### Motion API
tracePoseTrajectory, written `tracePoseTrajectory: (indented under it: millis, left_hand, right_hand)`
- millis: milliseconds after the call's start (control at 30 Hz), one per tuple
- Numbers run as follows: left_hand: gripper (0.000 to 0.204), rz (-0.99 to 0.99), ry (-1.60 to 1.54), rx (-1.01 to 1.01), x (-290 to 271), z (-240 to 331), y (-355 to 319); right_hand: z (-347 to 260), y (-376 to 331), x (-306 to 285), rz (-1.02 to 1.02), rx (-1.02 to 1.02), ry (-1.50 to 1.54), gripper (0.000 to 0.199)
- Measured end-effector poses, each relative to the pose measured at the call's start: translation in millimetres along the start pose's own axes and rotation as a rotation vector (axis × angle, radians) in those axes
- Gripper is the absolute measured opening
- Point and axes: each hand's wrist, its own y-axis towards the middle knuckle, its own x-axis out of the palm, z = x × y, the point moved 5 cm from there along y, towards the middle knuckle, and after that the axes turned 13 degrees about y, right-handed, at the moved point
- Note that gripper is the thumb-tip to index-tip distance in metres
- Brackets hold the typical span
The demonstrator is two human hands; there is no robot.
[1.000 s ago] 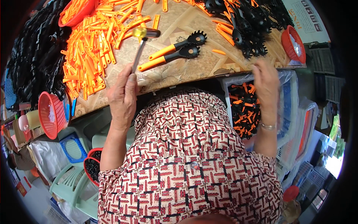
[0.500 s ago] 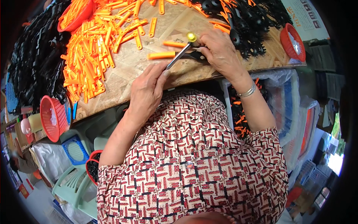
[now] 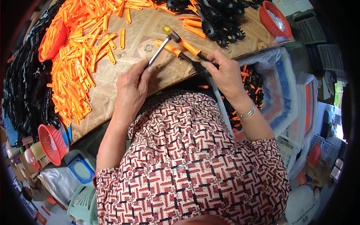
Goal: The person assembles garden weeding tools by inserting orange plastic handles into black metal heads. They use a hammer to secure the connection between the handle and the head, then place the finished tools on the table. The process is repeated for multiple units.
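My left hand is closed round the shaft of a small hammer with a yellow-faced head. The head is raised over the tabletop beside an orange handle end. My right hand pinches the black shank of a kitchen utensil with an orange handle, which points toward the hammer head. Just below it lies a second orange-handled black utensil, its black end close to my right fingers at the table edge. Whether my right hand grips that one too, I cannot tell.
Loose orange handles cover the table's left side, near a heaped red basket. Black utensil heads pile up at the far right, by another red basket. Below the edge stands a bin of orange-and-black utensils. Black pieces lie far left.
The hammer head has lifted and moved left. My right hand has come down toward the table edge, and a utensil's orange handle now sticks out from it. The whole view has shifted.
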Motion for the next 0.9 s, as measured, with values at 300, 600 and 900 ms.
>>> tracePoseTrajectory:
  millis: [300,600,900]
  left_hand:
    - [0.023,-0.104,0.312,0.001,-14.3,19.6,-31.0]
    - [0.022,-0.121,0.189,-0.046,-10.2,7.9,-33.7]
    - [0.022,-0.150,0.175,-0.026,3.3,23.2,-41.2]
  right_hand:
    - [38.4,-42.2,29.6,0.050,0.641,1.133,0.028]
    - [45.8,-44.5,36.4,0.016,0.731,1.290,0.027]
    - [44.0,-52.0,54.2,0.129,0.581,1.271,0.039]
